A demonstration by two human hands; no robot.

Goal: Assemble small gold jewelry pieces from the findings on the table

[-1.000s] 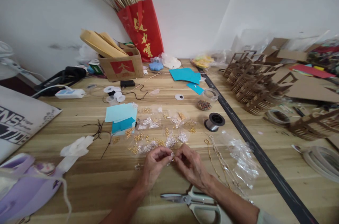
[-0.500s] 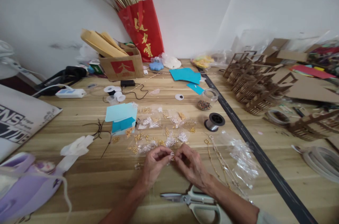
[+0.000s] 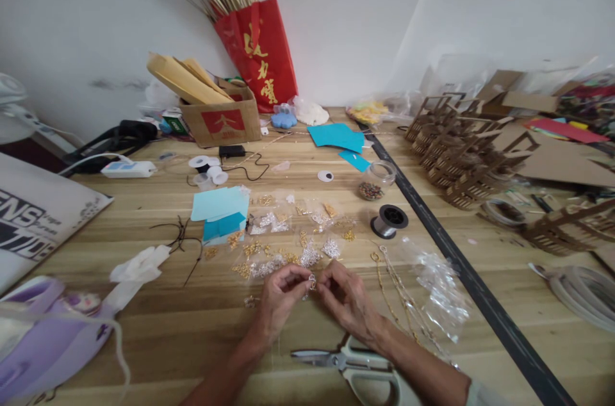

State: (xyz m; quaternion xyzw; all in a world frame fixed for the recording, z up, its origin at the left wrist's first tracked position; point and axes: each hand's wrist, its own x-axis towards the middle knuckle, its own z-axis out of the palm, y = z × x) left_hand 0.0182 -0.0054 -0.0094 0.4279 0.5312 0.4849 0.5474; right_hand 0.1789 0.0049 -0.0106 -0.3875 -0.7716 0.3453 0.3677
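Observation:
My left hand and my right hand meet over the wooden table, fingertips pinched together on a small silver charm held between them. Just beyond the fingers lie clear bags of gold and silver charms. Thin gold chains run along the table right of my right hand. Grey-handled scissors lie under my right wrist.
A spool of silver wire, a jar of beads, blue paper pieces, a cardboard box, a red bag with dried stalks, crumpled clear plastic, wooden lattice parts at right, a purple bag at left.

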